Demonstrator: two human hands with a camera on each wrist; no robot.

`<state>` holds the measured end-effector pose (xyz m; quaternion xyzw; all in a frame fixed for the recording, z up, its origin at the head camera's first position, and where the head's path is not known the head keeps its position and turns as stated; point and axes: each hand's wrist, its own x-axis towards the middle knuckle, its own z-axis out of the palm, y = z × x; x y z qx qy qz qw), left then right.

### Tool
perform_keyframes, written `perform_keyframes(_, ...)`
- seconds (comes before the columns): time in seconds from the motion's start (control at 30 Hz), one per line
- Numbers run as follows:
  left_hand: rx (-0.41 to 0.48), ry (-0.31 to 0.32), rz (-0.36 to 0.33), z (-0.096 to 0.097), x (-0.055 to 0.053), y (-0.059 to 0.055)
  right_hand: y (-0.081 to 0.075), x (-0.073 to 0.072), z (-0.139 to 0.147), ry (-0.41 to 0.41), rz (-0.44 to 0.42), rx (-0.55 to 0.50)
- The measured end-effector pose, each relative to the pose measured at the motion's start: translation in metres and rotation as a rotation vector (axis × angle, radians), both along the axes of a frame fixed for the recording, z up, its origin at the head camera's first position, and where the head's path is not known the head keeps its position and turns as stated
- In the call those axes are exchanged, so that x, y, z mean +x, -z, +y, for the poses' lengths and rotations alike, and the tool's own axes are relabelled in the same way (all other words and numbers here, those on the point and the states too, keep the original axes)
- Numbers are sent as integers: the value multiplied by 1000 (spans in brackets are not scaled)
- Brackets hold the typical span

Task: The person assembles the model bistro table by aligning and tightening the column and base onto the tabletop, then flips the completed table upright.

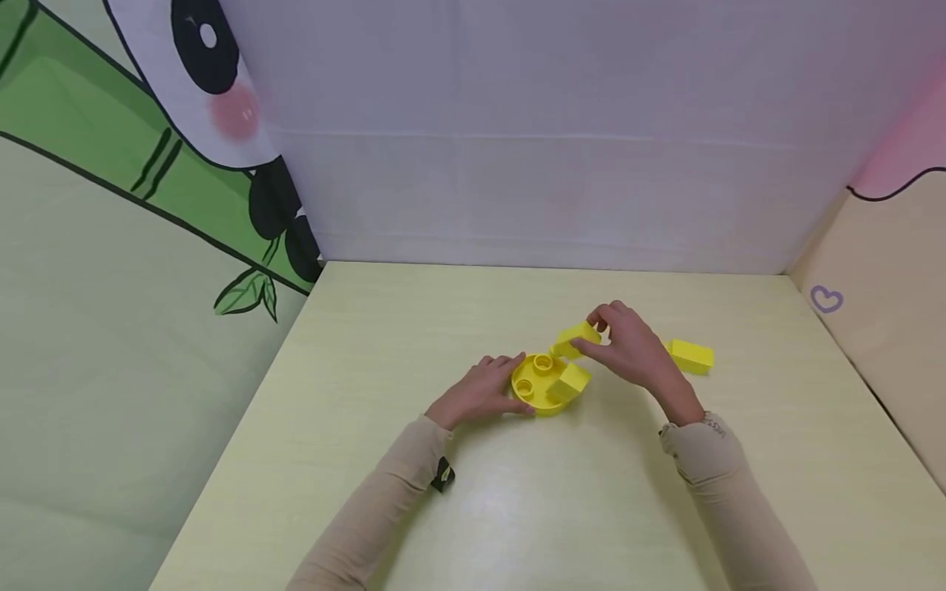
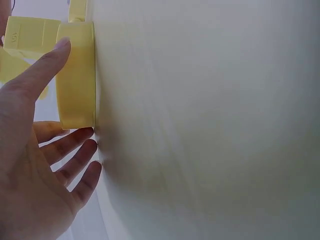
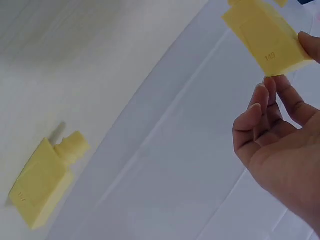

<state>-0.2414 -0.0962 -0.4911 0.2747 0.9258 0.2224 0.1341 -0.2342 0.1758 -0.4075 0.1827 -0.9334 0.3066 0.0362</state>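
Observation:
My left hand (image 1: 484,388) grips a round yellow base (image 1: 537,381), thumb on the near side and fingers around the far side. Round sockets show on its top, and a yellow block (image 1: 571,382) stands tilted in its right part. In the left wrist view my thumb presses the base's side wall (image 2: 77,85), close below that block (image 2: 31,37). Between thumb and fingertips, my right hand (image 1: 628,349) pinches another yellow block (image 1: 576,339) marked with a number, its lower end at the base's far right rim.
A further yellow block (image 1: 691,356) lies on the pale table (image 1: 517,509), right of my right hand; the right wrist view shows a round peg (image 3: 72,146) at its end. Fabric walls, one with a panda print (image 1: 236,115), border the table.

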Motion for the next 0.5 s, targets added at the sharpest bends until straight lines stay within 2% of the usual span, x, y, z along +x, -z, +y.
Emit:
perform_keyframes(0.27, 1, 3, -17, 1, -1, 1, 5, -15, -24, -57, -64, 129)
perform_keyframes(0.5, -22, 0, -5, 0, -1, 1, 7, -19, -38, -90, -7, 187)
